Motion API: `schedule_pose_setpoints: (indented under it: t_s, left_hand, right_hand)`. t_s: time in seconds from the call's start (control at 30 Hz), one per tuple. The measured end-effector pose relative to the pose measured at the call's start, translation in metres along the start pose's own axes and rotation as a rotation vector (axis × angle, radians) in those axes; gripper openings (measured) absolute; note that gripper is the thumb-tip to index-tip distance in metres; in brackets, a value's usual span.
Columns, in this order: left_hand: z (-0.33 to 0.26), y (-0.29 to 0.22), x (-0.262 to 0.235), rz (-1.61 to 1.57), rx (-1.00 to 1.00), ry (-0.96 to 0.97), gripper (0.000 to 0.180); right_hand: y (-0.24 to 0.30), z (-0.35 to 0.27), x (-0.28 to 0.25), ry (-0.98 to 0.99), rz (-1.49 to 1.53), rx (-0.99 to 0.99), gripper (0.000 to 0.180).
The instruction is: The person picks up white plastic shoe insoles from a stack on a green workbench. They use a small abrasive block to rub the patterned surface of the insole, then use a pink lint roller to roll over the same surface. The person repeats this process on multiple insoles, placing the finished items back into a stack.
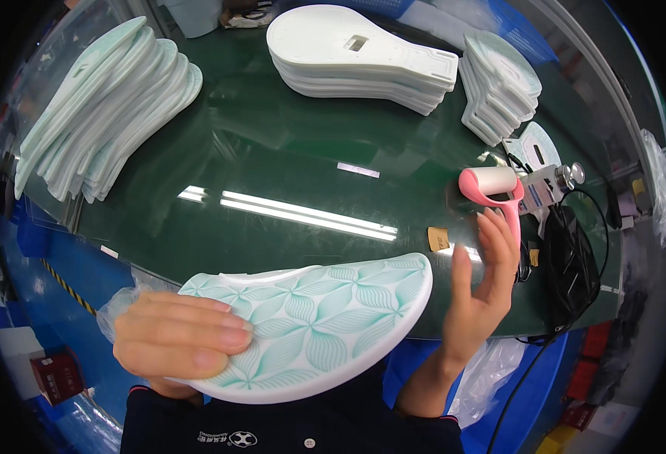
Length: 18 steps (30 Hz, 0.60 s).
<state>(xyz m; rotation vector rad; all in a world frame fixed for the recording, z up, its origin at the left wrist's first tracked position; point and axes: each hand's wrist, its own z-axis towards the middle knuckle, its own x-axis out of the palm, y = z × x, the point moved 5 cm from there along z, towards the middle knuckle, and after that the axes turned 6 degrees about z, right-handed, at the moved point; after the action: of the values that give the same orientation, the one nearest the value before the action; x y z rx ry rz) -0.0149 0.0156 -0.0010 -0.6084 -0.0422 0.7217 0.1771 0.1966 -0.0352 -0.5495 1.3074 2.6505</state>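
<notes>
My left hand (178, 333) grips the left end of a curved white plastic panel (333, 325) printed with a green leaf pattern. The panel is held tilted at the table's near edge, its patterned face in view; the fingertips lie on that face. To the right of the panel my right hand (486, 280) is raised with its fingers apart and holds nothing. Just beyond its fingertips a pink-handled lint roller (492, 181) with a white roll lies on the table. Its handle runs down behind the fingers.
On the dark green table (287, 174) are stacks of white panels at the left (110, 113), back (355, 64) and right (499, 87). A clear bottle (541, 189) with a metal cap, a black pouch (571, 261) with a cable and a brown paper piece (438, 239) lie rightward.
</notes>
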Motion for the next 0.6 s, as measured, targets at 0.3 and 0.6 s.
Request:
schedule_pose_setpoints:
  t_s: [0.3,0.6]
  left_hand:
    - [0.006,-0.004,0.005,0.142,-0.06,0.12,0.014]
    - [0.015,-0.006,0.024,0.345,-0.203,0.324,0.034]
  right_hand:
    - [0.07,-0.005,0.03,0.4,0.477,-0.286,0.064]
    - [0.078,-0.011,0.04,0.432,0.521,-0.147,0.039]
